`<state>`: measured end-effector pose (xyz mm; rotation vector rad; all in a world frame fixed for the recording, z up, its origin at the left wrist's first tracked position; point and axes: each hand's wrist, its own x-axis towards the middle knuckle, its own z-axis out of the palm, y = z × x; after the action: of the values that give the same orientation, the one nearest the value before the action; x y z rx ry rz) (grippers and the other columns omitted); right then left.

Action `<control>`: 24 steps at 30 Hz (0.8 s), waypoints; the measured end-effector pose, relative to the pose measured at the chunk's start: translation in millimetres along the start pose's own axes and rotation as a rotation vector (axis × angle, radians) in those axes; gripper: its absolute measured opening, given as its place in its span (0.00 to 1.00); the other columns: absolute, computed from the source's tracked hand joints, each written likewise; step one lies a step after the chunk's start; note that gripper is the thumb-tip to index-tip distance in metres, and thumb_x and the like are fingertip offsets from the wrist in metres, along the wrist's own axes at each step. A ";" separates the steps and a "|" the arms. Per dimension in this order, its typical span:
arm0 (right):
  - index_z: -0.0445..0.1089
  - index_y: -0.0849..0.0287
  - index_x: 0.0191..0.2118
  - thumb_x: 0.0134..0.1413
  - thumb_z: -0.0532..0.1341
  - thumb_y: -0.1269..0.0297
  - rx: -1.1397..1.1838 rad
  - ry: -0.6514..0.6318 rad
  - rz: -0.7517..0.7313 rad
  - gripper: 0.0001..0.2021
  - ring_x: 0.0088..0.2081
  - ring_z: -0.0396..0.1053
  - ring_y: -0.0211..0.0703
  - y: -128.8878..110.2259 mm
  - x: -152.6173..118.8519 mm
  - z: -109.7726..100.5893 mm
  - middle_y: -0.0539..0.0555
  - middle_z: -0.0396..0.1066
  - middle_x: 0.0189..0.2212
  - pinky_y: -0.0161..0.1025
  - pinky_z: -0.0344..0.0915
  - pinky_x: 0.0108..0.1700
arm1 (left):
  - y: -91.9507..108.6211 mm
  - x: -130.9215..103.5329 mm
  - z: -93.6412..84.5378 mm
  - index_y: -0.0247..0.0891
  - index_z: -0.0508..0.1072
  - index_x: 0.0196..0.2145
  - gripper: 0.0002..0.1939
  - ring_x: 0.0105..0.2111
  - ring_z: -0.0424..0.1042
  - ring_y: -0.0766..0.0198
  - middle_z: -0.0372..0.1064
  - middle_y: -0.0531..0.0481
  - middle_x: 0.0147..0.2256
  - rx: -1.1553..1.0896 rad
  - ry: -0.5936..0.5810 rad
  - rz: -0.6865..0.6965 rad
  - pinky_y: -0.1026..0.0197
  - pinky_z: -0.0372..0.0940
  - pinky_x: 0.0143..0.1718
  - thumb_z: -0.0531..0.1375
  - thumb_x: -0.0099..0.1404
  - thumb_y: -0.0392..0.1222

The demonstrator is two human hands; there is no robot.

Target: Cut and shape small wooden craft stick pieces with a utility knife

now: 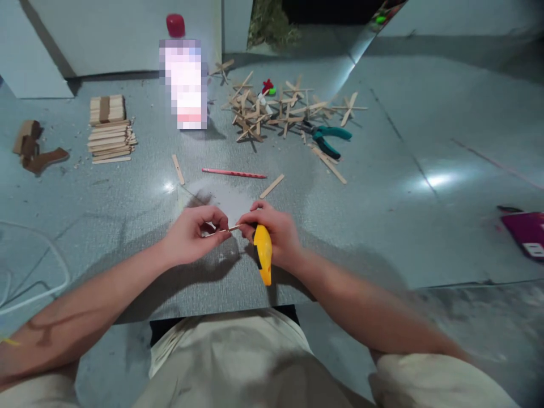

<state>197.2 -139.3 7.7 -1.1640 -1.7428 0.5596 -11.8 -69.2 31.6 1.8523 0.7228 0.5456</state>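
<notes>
My left hand (pixel 199 231) is closed in a pinch on a thin wooden craft stick (pixel 234 228), seen edge-on just above the table. From the other side, the fingertips of my right hand (pixel 274 231) meet the stick's right end. A yellow utility knife (pixel 264 252) with black parts sits in that same hand, its handle pointing back towards me and its blade hidden by the fingers. Just beyond my hands lie a red pencil (pixel 233 173) and two loose craft sticks, one on the left (pixel 178 169) and one on the right (pixel 272 186).
Bundled craft sticks (pixel 111 141) lie at the left, near brown scraps (pixel 38 148). A blurred-out bottle (pixel 183 85) stands behind. Crossed stick pieces (pixel 250 113) are heaped at the back, beside teal-handled pliers (pixel 329 136). A purple item (pixel 525 232) lies far right; a white cable (pixel 55 249) loops left.
</notes>
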 end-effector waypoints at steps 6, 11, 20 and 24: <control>0.75 0.53 0.34 0.64 0.63 0.67 -0.009 0.015 0.074 0.06 0.29 0.68 0.42 -0.7 -2.9 2.2 0.48 0.73 0.24 0.45 0.69 0.42 | -8.7 0.9 -4.8 0.39 0.73 0.35 0.06 0.29 0.71 0.68 0.73 0.51 0.32 0.134 0.014 0.218 0.65 0.67 0.28 0.63 0.70 0.41; 0.76 0.52 0.35 0.63 0.63 0.67 -0.022 0.003 0.104 0.05 0.30 0.69 0.43 0.7 -4.6 2.7 0.49 0.73 0.24 0.45 0.69 0.41 | -11.4 0.5 -7.4 0.39 0.75 0.39 0.02 0.38 0.75 0.65 0.77 0.48 0.39 0.322 0.116 0.433 0.61 0.71 0.40 0.63 0.72 0.39; 0.78 0.52 0.36 0.62 0.64 0.67 -0.043 -0.013 0.065 0.05 0.29 0.69 0.43 5.8 -5.8 3.4 0.50 0.75 0.26 0.49 0.69 0.47 | -17.2 2.3 -4.7 0.41 0.75 0.41 0.06 0.35 0.74 0.64 0.78 0.49 0.40 0.653 0.127 0.664 0.60 0.67 0.36 0.57 0.72 0.34; 0.78 0.53 0.36 0.62 0.64 0.66 -0.045 -0.012 0.062 0.05 0.31 0.69 0.44 7.9 -4.9 2.6 0.50 0.75 0.27 0.48 0.69 0.45 | -27.1 3.2 -4.5 0.42 0.76 0.41 0.08 0.39 0.76 0.63 0.79 0.50 0.41 0.701 0.128 0.721 0.59 0.68 0.40 0.58 0.71 0.35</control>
<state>199.1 -139.8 -1.8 -1.2524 -1.7424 0.5682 -18.8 -56.2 8.3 2.7768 0.3105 0.9564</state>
